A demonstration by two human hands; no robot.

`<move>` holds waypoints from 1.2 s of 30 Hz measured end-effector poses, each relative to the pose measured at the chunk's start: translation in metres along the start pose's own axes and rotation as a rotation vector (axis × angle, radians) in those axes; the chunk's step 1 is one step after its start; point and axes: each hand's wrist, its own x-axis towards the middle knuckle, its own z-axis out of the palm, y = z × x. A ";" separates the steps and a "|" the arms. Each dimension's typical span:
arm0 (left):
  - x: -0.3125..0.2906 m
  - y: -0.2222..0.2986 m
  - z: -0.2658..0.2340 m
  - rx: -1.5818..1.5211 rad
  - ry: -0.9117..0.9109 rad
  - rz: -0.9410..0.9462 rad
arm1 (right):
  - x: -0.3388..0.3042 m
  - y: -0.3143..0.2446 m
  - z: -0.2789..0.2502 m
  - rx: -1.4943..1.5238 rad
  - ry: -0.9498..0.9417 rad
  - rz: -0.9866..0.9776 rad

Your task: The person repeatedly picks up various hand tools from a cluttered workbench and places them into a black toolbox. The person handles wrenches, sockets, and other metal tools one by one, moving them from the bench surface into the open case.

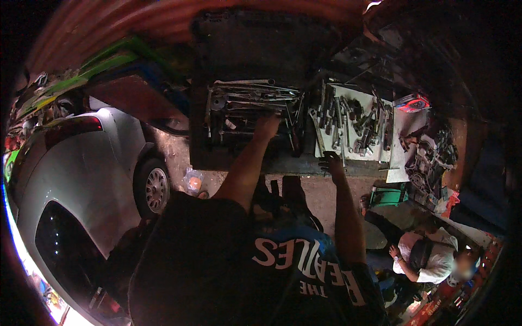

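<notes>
My left hand reaches into a dark open toolbox filled with long metal tools. Wrenches lie crosswise behind it, and its fingers are lost in the dim light among the tools. At the front edge of a white tray, my right hand rests with its fingers apart and nothing visible in them. Many sockets and metal tool pieces are spread over that tray. Between the two sets, a long dark tool leans near the toolbox's right side.
A silver car stands at the left, its wheel near the bench. Greasy engine parts are piled at the right, beside a red-and-blue box. A person in a white shirt sits at the lower right. A plastic bag lies on the floor.
</notes>
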 end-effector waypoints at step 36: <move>-0.027 0.015 -0.017 0.045 0.062 -0.119 | -0.007 0.044 -0.027 -0.072 0.055 0.090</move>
